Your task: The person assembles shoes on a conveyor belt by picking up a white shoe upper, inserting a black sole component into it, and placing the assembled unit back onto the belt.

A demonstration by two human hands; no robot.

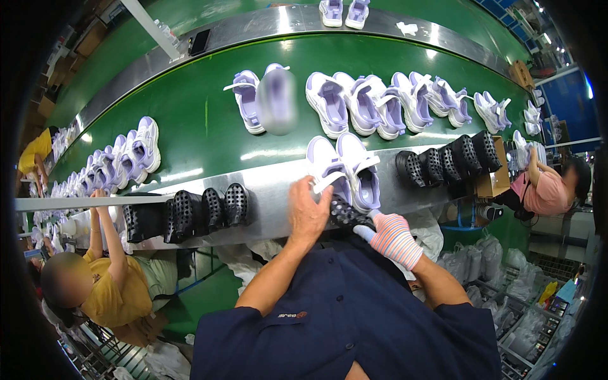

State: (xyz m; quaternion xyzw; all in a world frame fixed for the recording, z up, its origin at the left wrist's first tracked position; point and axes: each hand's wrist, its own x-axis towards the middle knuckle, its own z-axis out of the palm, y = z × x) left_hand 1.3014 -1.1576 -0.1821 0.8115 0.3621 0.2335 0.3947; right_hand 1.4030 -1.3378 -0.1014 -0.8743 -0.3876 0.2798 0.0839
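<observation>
A white and lilac sneaker pair stands toe-away at the metal edge in front of me. My left hand (308,212), bare, is at the left sneaker (326,158), thumb and fingers closed about the end of its white strap (328,182). The right sneaker (360,166) stands close beside it. In a striped glove, my right hand (396,240) grips a black, studded shoe last (345,213), held just below the heels of the pair. The glove hides part of the last's near end.
Black studded lasts stand in groups left (215,208) and right (448,161) on the metal ledge (272,190). More sneakers (364,104) line the green belt (209,133). Co-workers sit left (120,291) and right (541,190). A cardboard box (491,183) adjoins the right group.
</observation>
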